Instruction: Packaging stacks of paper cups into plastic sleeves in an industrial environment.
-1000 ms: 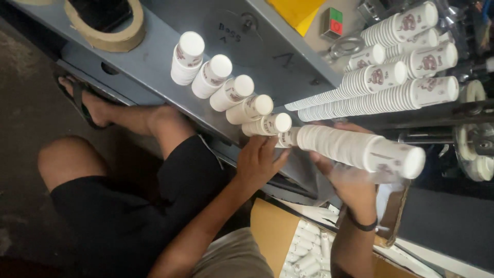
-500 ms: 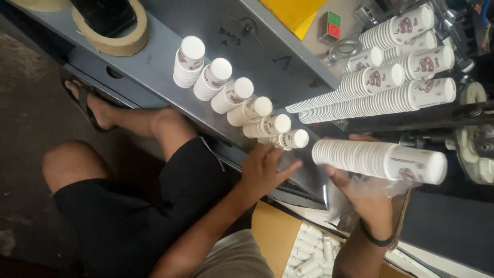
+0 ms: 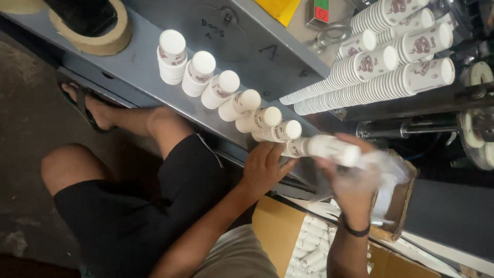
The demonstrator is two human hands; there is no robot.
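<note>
The right hand (image 3: pixel 350 177) has swung its stack of cups (image 3: pixel 321 148) down to the table (image 3: pixel 139 62), grip closed round stack and clear bag (image 3: pixel 383 172), while the left hand (image 3: pixel 265 170), fingers spread and empty, now steadies its base beside the short stacks (image 3: pixel 242 105).

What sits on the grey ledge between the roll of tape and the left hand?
In the head view, a row of short white paper-cup stacks stands on the grey ledge between the tape roll and the left hand.
</note>
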